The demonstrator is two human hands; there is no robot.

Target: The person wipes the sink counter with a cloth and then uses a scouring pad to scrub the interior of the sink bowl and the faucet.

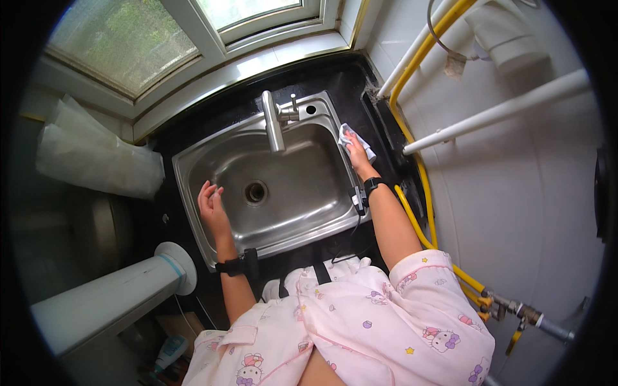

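Note:
A stainless steel sink is set into a black countertop in front of me. My right hand grips a white cloth at the sink's right rim, partly over the black counter. Over the left side of the basin, my left hand hangs with its fingers loosely bent and nothing in it. A round drain lies to its right in the basin floor. The brushed-metal faucet rises from the back rim, its spout pointing toward me. Black straps with small devices circle both wrists.
Yellow gas hose and white pipes run along the tiled wall at right. To the left are a bulky plastic bag and a white column-shaped object. A window stands behind the sink.

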